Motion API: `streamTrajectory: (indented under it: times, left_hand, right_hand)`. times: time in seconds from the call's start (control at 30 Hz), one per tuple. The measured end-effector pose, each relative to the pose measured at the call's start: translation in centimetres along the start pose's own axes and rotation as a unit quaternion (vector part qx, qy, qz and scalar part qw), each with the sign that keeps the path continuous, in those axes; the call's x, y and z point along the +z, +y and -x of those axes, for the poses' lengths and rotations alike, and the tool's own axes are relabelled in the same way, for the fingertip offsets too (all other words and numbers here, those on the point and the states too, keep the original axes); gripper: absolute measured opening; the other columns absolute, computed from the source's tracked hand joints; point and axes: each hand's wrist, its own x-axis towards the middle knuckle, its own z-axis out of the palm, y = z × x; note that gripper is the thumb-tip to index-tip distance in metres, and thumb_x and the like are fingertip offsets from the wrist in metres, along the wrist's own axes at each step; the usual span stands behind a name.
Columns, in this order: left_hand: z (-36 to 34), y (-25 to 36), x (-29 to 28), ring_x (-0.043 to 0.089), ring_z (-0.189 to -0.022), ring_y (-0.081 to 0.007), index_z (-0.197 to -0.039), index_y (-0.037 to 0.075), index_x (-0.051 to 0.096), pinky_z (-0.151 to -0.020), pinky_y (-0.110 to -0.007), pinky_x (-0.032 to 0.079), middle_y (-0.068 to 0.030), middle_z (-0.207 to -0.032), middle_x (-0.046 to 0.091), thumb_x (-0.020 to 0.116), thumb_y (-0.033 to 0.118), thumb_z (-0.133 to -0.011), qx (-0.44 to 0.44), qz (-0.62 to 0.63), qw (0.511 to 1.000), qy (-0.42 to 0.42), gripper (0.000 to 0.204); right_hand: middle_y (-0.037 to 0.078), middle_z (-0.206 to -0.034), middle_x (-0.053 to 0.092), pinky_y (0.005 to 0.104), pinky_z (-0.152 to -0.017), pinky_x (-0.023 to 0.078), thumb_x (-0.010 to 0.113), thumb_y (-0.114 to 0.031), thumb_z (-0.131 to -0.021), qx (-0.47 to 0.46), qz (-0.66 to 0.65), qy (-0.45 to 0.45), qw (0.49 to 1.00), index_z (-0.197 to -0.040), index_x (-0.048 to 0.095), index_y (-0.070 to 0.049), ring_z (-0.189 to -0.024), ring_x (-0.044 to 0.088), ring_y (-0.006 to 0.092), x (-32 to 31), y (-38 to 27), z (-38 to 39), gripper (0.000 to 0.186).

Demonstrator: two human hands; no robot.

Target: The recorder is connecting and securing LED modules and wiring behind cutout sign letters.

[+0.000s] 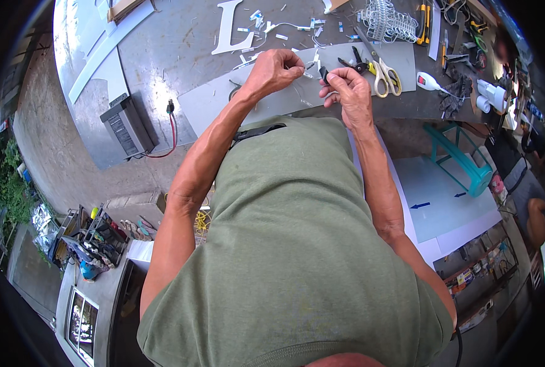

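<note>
My left hand (275, 73) is over the near edge of the workbench, its fingertips pinched together. Whatever they grip is too small to make out; a thin clear wire (301, 95) hangs close by. A short distance to the right, my right hand (351, 95) pinches a small black piece (324, 74) between thumb and fingers. Just beyond the fingertips lies a short white strip (315, 59). Black-handled pliers (359, 63) and scissors with cream and yellow handles (385, 78) rest right of my right hand. Both hands are above a grey sheet (208, 101).
A white letter L (231, 30) lies at the back among small white LED modules (258, 18). Left sits a metal power supply (126, 128) with red and black leads. Coiled white strips (387, 21), utility knives (423, 23) and a glue gun (491, 93) are right. A teal stool (477, 180) stands below.
</note>
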Motion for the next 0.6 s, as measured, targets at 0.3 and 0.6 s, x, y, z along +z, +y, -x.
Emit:
streamTrajectory:
  times: [0.3, 0.6]
  left_hand:
    - [0.8, -0.6, 1.2, 0.061, -0.068, -0.01, -0.097, 0.002, 0.076, -0.062, -0.027, 0.048, -0.0046, -0.079, 0.072, 0.075, 0.024, -0.085, 0.046, 0.076, 0.996, 0.0, 0.024]
    - [0.6, -0.1, 0.9, 0.062, -0.066, -0.0099, -0.097, 0.002, 0.076, -0.057, -0.025, 0.049, -0.0036, -0.078, 0.071, 0.078, 0.02, -0.084, -0.071, 0.223, 0.97, -0.067, 0.022]
  right_hand:
    - [0.01, -0.09, 0.072, 0.0274, -0.054, 0.056, 0.071, -0.012, -0.091, 0.064, -0.083, 0.019, 0.994, -0.102, 0.07, -0.001, -0.074, 0.07, 0.0162, 0.1, 0.7, -0.2, 0.016]
    - [0.01, -0.097, 0.074, 0.0295, -0.069, 0.059, 0.074, -0.006, -0.088, 0.004, -0.085, 0.015, 0.996, -0.104, 0.075, 0.001, -0.084, 0.071, 0.0168, 1.1, 2.1, -0.3, 0.017]
